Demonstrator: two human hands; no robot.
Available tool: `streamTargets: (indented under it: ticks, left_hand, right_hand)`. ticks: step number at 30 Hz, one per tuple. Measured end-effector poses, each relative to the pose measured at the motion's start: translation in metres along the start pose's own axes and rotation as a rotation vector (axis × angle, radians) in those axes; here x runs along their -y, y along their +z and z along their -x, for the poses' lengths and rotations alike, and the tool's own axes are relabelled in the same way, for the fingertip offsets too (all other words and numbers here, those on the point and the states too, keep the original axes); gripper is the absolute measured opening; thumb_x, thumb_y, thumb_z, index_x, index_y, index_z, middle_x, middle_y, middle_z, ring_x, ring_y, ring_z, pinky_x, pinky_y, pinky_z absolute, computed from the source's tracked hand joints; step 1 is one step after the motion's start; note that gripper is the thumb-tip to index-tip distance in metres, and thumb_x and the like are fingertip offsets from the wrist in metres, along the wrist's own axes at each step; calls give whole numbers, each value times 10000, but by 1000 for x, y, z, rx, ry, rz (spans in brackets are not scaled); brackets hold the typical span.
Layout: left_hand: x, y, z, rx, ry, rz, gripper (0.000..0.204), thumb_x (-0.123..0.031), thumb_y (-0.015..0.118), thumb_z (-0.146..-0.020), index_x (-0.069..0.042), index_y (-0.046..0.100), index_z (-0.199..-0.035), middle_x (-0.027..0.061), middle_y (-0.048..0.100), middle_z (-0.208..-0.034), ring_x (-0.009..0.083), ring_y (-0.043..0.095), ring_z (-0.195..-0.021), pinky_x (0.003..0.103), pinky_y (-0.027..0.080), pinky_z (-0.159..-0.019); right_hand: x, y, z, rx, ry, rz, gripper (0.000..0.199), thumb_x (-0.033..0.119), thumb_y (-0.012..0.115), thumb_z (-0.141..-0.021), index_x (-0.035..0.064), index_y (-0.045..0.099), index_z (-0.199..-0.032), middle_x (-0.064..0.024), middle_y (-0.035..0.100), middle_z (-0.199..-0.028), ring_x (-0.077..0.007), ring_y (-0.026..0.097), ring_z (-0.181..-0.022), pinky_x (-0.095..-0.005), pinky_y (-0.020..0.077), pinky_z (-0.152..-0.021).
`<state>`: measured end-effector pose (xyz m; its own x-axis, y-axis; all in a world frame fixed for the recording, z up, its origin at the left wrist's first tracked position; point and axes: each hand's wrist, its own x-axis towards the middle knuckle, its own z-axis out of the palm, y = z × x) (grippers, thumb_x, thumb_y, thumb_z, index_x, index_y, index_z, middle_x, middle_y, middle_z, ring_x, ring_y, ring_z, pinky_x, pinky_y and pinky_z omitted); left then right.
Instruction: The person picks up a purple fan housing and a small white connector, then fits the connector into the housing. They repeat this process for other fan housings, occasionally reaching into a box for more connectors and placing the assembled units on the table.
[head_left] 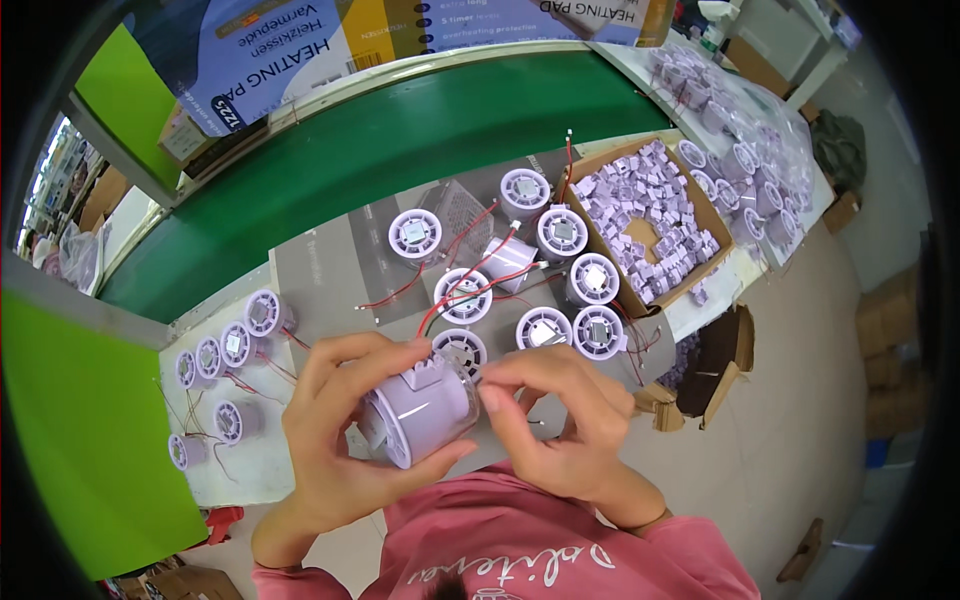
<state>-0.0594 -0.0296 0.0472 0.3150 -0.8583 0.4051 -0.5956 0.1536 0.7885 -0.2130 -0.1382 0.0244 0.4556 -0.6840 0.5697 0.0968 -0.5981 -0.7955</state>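
Note:
Close in front of me, my left hand wraps round a lilac cylindrical plastic housing lying tilted on its side. Red and dark wires rise beside a small block on its upper side. A clear rim shows at its right end. There, the thumb and forefinger of my right hand are pinched together, and what lies between them is too small to make out. Just beyond, similar housings stand on the grey work surface with wires trailing from them; one housing lies on its side.
A cardboard box of small lilac parts stands at the right. More housings lie by clear plastic bags at the far right. Several others stand at the left. A green belt runs behind the work surface, under printed cartons.

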Motion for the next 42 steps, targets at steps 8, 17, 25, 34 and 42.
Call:
streamTargets:
  ticks: [8,17,25,34,42]
  left_hand:
    - [-8,9,1,-51,135,-167,589,-58,893,-598,-41,669,-1143,128,576,-1088,239,658,-954,318,572,-743]
    - [-3,9,13,-48,337,-499,488,0,766,-666,25,649,-1139,189,552,-1162,332,644,-1023,366,594,-784]
    - [-1,-2,4,-128,361,-478,667,-68,878,-627,-19,587,-1225,154,499,-1152,334,601,-1030,426,552,-881]
    - [41,-73,-103,8,47,-644,788,-12,773,-585,-80,525,-1330,140,575,-1181,298,557,-1098,346,435,-950]
    - [328,-218,-211,-6,-14,-773,732,-24,834,-558,-5,528,-1223,139,630,-933,290,617,-850,365,496,-804]
  right_hand:
    - [1,7,-12,-44,-291,224,240,-21,756,-662,10,696,-892,-80,651,-793,-202,620,-599,-280,483,-494]
    - [7,15,-16,-78,-326,287,270,-46,739,-633,5,697,-895,-84,644,-789,-196,613,-587,-268,475,-478]
    - [-32,-28,-7,96,481,-1413,138,-32,681,-823,-12,646,-955,-107,651,-826,-118,548,-533,-280,425,-459]
    - [-144,-235,-29,-536,269,807,217,93,668,-843,56,677,-1057,-77,707,-989,-177,673,-850,-295,532,-615]
    - [-256,-333,-41,-481,478,886,757,352,857,-673,52,546,-1294,-197,628,-1201,-297,613,-1097,-395,491,-909]
